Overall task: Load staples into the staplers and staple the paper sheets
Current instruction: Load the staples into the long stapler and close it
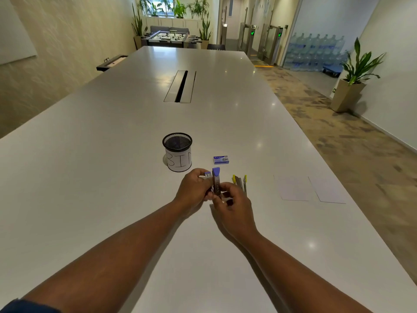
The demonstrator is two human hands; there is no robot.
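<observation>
I hold a purple stapler [216,181] above the white table [112,177], its top arm swung up. My left hand [194,189] grips its base from the left. My right hand [232,203] pinches the raised arm from the right. A yellow stapler [239,182] lies opened just right of my right hand. The small blue staple box [221,159] sits beyond the hands. Two white paper sheets [294,188] [327,190] lie side by side at the right.
A black mesh cup [177,152] with a paper label reading BIN stands beyond my left hand. A cable slot [180,86] runs along the table's middle. The table's right edge falls to carpeted floor with a potted plant [352,86].
</observation>
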